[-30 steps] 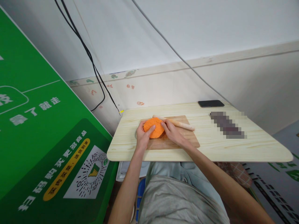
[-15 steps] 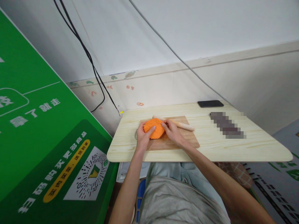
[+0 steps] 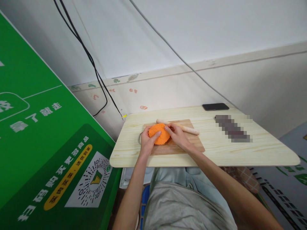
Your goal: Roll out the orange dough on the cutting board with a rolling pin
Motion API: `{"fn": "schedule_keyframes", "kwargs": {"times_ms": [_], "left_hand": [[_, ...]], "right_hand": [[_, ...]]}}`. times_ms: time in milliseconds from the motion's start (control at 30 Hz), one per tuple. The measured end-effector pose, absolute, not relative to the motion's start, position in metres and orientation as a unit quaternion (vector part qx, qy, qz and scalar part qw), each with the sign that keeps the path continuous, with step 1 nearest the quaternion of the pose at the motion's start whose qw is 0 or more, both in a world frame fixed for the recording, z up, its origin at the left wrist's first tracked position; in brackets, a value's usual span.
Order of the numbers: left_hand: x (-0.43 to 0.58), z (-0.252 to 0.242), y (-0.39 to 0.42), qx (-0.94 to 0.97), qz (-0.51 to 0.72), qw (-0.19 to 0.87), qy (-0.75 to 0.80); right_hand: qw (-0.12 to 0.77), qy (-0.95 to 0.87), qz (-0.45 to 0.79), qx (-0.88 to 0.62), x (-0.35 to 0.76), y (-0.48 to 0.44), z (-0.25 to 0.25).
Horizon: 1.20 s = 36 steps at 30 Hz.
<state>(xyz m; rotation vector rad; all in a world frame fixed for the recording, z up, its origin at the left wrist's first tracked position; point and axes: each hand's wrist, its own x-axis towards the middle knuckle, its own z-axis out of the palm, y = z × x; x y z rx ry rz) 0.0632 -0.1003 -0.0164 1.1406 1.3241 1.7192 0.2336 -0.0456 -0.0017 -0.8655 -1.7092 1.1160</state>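
Note:
A flat, roundish piece of orange dough is held between both hands over a wooden board. On its left side my left hand grips it, thumb on top and fingers behind. The thumb and fingers of my right hand pinch its upper right edge. Behind the dough a pale wooden rolling pin lies across the board, its middle partly hidden. Next to my left hand, part of a metal loop shows; the rest is covered.
The board lies on a pale wood-grain table. A black phone and a pixelated dark object are at the right. Cables run along the wall behind, and a green printed panel stands at the left.
The dough has shifted slightly down and right, with its surface now tilted a little differently. Both hands keep hold of it in nearly the same places.

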Motion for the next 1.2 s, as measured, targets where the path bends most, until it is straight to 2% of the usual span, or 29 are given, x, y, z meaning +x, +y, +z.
{"fn": "schedule_keyframes", "kwargs": {"times_ms": [267, 567, 1200], "left_hand": [[0.063, -0.02, -0.1, 0.451, 0.651, 0.34, 0.506], [0.064, -0.014, -0.102, 0.443, 0.657, 0.356, 0.496], [0.064, -0.015, -0.101, 0.436, 0.661, 0.359, 0.495]], "right_hand": [[0.46, -0.69, 0.426, -0.362, 0.237, -0.05, 0.002], [0.466, -0.651, 0.477, -0.363, 0.235, -0.05, 0.01], [0.407, -0.696, 0.479, -0.347, 0.238, -0.049, 0.008]]}}
